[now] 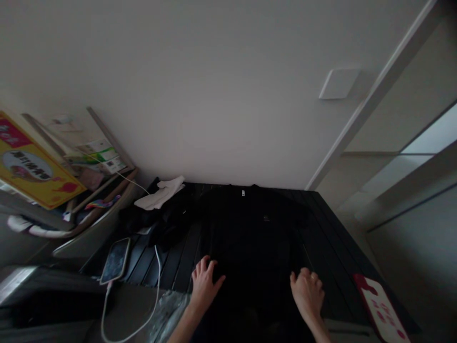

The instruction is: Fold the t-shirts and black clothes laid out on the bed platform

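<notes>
A black T-shirt (250, 238) lies spread on the dark slatted table, with its collar and a small white label by the wall and a small mark on its chest. My left hand (204, 282) rests on the shirt's left side, thumb apart from the loosely bent fingers. At the right side of the shirt, my right hand (308, 291) has its fingers curled in at the cloth edge. The dark cloth makes the lower part of the shirt hard to tell from the table.
Black cloth items with a pale cloth (160, 193) on top lie at the back left. Nearer are a phone (115, 259) on a white cable (157, 281) and clear plastic (167, 312). A red-and-white card (382, 307) lies right. A full basket (100, 224) stands left.
</notes>
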The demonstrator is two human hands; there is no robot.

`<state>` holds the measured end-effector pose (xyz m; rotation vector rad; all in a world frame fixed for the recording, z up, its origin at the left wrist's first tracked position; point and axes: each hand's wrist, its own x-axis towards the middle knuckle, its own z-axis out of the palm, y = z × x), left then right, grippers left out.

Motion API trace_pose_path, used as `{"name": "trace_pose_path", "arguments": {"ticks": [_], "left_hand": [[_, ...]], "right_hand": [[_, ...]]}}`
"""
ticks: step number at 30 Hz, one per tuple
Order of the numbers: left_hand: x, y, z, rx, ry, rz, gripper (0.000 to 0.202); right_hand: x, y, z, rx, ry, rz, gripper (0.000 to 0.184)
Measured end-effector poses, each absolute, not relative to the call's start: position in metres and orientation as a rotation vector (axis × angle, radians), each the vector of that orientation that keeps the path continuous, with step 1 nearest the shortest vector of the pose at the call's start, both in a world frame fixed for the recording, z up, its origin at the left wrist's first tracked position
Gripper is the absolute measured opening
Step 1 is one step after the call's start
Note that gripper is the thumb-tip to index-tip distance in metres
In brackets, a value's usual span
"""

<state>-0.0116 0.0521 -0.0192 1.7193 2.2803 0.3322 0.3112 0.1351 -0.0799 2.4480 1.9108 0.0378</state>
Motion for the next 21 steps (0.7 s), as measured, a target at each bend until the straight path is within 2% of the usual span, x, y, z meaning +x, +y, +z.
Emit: {"name": "trace_pose_path", "arguments": {"ticks": [3, 8, 13, 16, 21], "left_hand": [[0.003, 0.048, -0.020, 1.787, 2.145, 0.254, 0.045], [-0.015, 0.032, -0.017, 1.837, 2.094, 0.277, 0.018], [-0.063, 0.001, -0.011, 1.830, 2.067, 0.503, 0.014], [-0.080, -0.017, -0.008, 1.822, 2.032, 0.436, 0.010], [-0.071, -0.013, -0.008, 1.862, 1.955, 0.441, 0.020]], "right_hand": [[0.309, 0.138, -0.067, 2.411, 2.008, 0.012, 0.025], [0.336, 0.142, -0.055, 2.716, 1.994, -0.144, 0.032], [0.380, 0.134, -0.061, 2.774, 1.885, -0.112, 0.034], [0.398, 0.130, -0.068, 2.609, 1.850, -0.105, 0.029], [0.369, 0.132, -0.062, 2.404, 1.988, 0.273, 0.024]]}}
